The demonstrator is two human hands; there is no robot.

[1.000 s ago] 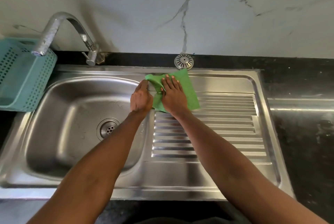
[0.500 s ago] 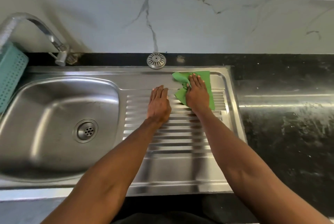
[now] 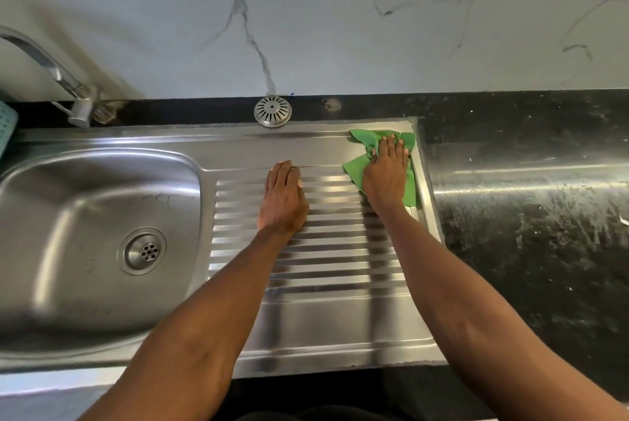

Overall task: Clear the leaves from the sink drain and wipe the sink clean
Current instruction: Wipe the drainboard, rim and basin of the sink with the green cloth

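Steel sink (image 3: 102, 162) is sitting at the left with its drain (image 3: 144, 251) showing no leaves that I can see, so the clearing part looks done and the wiping is what's going on now. Tap (image 3: 51, 75) is arching over the back left corner, a teal basket (image 3: 5, 129) edge is just peeking in at the far left, and a round strainer cap (image 3: 272, 111) is lying on the dark counter (image 3: 527, 216) behind the sink's back rim. Left hand (image 3: 283, 197) is resting flat on the ribbed drainboard (image 3: 306, 267), fingers straight and holding nothing, probably bracing the body while the other arm is reaching. Right hand (image 3: 386, 172) is pressing down flat on the green cloth (image 3: 367, 145), fingers spread on top of it rather than curled round it, at the far back right corner of the drainboard, right against the raised edge; likely that's to get the corner wiped. Compared with half a second ago, the cloth and right hand are sitting further right and tighter into the corner, the left hand is staying about where it was on the ribs, and the view is shifting right so less basket is showing.
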